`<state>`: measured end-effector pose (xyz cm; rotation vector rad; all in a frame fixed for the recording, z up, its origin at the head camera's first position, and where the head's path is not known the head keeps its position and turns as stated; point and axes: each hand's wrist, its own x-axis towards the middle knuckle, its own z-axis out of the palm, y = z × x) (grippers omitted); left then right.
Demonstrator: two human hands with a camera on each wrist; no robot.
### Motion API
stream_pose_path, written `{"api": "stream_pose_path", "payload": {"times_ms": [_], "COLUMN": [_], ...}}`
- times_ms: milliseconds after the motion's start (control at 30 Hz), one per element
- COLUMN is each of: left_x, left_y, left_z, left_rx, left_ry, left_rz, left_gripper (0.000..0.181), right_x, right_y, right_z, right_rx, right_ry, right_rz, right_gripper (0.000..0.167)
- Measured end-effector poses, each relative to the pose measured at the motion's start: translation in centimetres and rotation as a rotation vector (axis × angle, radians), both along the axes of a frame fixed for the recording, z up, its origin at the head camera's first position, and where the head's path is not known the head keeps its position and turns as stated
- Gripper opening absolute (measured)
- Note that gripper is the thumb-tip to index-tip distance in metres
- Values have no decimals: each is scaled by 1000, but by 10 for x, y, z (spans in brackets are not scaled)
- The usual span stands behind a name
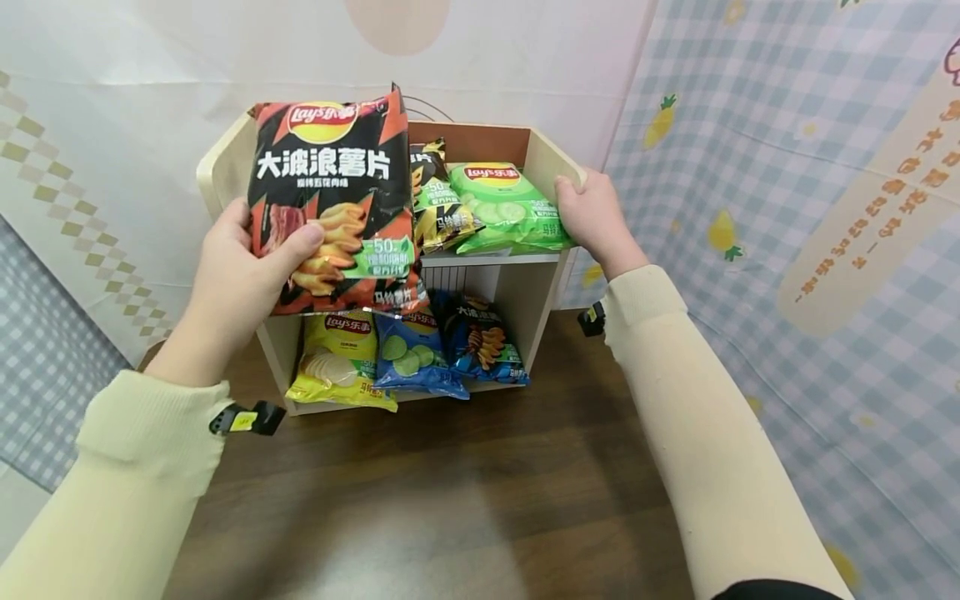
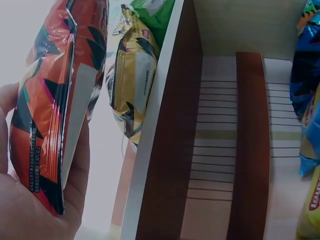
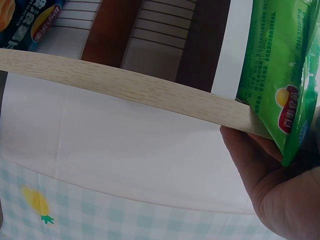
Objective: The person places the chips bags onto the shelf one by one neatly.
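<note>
In the head view my left hand (image 1: pixel 243 271) grips a black and red bag of Lay's potato chips (image 1: pixel 330 192), thumb across its front. The bag hangs upright before the left part of a small two-tier wooden shelf (image 1: pixel 547 158), hiding some of it. In the left wrist view the same chip bag (image 2: pixel 50 110) appears edge-on between thumb and fingers. My right hand (image 1: pixel 596 212) holds the upper right side panel, thumb over its edge. Beside that hand, a green chip bag (image 1: pixel 502 204) lies on the upper tier, next to a black and gold chip bag (image 1: pixel 446 217).
On the lower tier stand a yellow chip bag (image 1: pixel 341 358), a light blue chip bag (image 1: pixel 412 354) and a dark blue chip bag (image 1: pixel 483 337). Dark wooden floor (image 1: pixel 420 483) lies in front. A checked curtain (image 1: pixel 750 167) hangs at the right, a pale one (image 1: pixel 510 58) behind.
</note>
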<state>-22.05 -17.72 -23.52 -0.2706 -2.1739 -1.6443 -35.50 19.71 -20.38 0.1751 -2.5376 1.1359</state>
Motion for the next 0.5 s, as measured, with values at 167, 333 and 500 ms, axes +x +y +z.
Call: {"api": "stream_pose_path", "payload": {"times_ms": [167, 333, 500], "left_x": [-14, -28, -36], "left_y": [3, 3, 4], "left_z": [9, 7, 1], "left_rx": [24, -38, -138], "left_ry": [-13, -37, -73], "left_rz": [32, 78, 104], "left_gripper": [57, 64, 72], "right_x": [0, 2, 2], "right_y": [0, -1, 0], "right_z": [-1, 0, 2], "right_rx": [-8, -7, -11], "right_ry": [-8, -4, -8], "right_rz": [-3, -7, -4], "right_gripper": [42, 41, 41]}}
